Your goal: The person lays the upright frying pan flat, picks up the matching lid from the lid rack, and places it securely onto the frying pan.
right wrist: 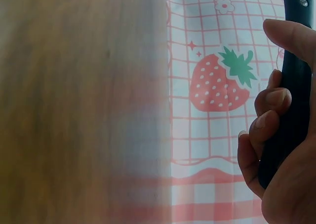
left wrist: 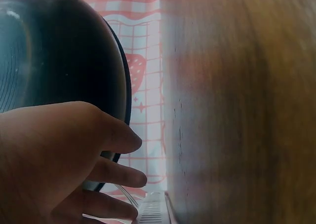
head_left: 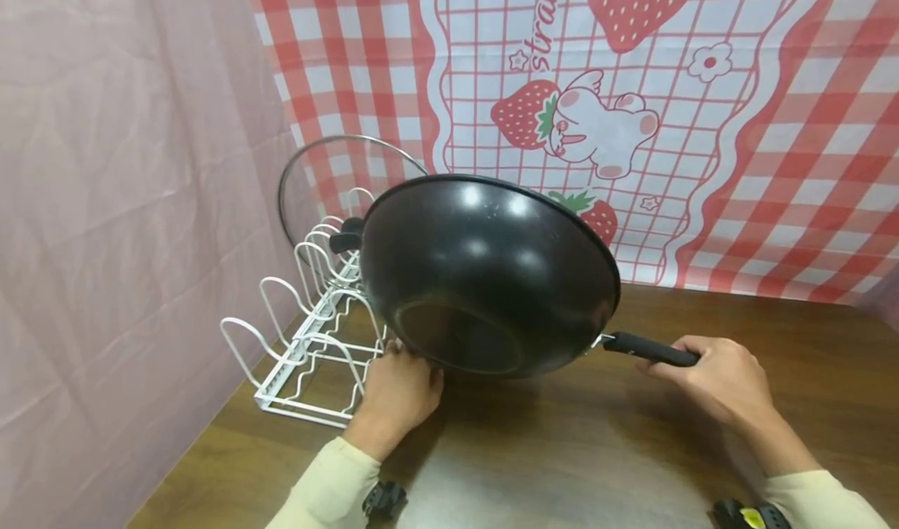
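Observation:
A black wok [head_left: 485, 279] hangs tilted over the table, its rounded underside facing me. My right hand [head_left: 723, 377] grips its long black handle [head_left: 649, 348]; in the right wrist view the fingers [right wrist: 269, 127] curl round that handle. Beneath the wok's left part is my left hand [head_left: 400, 385], beside a white wire rack [head_left: 309, 357]. In the left wrist view its thumb and loosely bent fingers [left wrist: 118, 174] are spread apart, overlapping the wok's rim and the rack's end. The wok's small side handle [head_left: 346, 236] overlaps the rack's far hoops.
A glass lid with a metal rim [head_left: 361, 136] stands upright at the rack's far end. Behind the wooden table [head_left: 548, 451] hangs a checked strawberry cloth [head_left: 744, 123]. A pink cloth [head_left: 126, 225] closes off the left side.

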Demonstrator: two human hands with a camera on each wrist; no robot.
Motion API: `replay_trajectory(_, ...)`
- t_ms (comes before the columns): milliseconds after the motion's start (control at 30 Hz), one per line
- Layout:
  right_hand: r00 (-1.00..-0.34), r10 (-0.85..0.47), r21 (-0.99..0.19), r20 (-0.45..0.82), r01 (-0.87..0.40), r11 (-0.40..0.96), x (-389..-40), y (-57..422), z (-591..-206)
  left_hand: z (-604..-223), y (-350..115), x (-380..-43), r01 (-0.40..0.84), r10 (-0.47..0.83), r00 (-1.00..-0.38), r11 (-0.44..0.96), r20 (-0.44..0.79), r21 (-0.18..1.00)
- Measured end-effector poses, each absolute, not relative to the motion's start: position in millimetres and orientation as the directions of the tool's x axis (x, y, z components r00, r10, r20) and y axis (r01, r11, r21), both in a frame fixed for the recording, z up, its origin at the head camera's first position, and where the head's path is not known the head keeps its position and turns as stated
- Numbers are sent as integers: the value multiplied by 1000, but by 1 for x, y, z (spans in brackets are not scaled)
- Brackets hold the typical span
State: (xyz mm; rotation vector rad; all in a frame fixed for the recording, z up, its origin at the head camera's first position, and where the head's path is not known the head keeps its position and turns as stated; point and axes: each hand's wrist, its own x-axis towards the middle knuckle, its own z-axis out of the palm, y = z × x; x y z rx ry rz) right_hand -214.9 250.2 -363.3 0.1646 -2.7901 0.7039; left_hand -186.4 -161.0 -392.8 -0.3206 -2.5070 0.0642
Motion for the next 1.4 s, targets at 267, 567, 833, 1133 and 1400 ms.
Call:
replay_trajectory(267, -959, -14, -446, 283, -145, 883, -203, 264, -363, -388, -159, -184, 185, 223, -830, 975, 511, -124)
replay_trajectory(567, -961, -13, -435, 277, -138, 890, -197, 283, -367, -390, -161, -184, 199, 220, -800, 975, 558, -99)
replay_trajectory(833, -958, -15, -431, 287, -142, 891, -190, 294, -368, -392, -163, -184, 259, 216, -754, 966, 620, -21)
replay_trajectory(1133, -958, 23, -421, 285, -104, 901, -181, 312, -368, -391, -161, -185, 231, 240, -778, 969, 581, -91)
replay_trajectory(1400, -955, 83, -372, 284, -30, 928, -179, 326, -366, -387, -159, -185, 172, 215, -862, 976, 459, -134)
